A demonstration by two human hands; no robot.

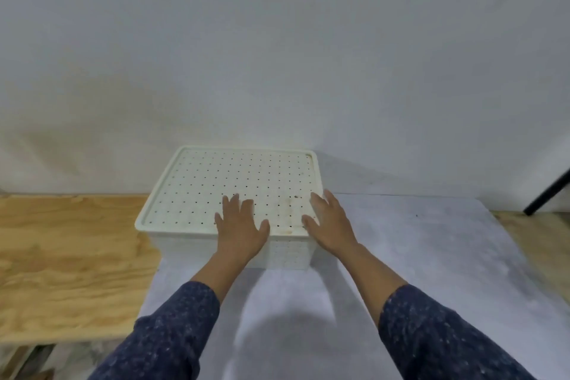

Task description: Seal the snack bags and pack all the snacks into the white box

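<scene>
1. The white box [287, 251] sits on the grey cloth [401, 256] near the back of the worktop [61, 256], close to the wall [277, 40]. Its perforated lid [216, 182] is on, flat and seated all round the rim. No snacks or bags show outside it.
2. The box's left part overhangs the cloth's left edge onto bare wood; its right wall stands well inside the cloth.
3. Open room lies to the right of the box across the cloth, in front of it toward the person, and to the left over the wood. Behind it the wall is near.
4. The left hand [240, 231] lies palm down on the lid's near edge, fingers [232, 203] straight and spread, pressing flat and gripping nothing.
5. The right hand [331, 225] rests at the lid's near right corner, fingers [317, 202] straight and slightly apart on the lid, also released, with the outer side of the hand beyond the rim.
6. Both dark speckled sleeves [447, 333] reach in from the bottom edge.
7. A black bar [549, 191] leans at the far right, well apart from the box.
</scene>
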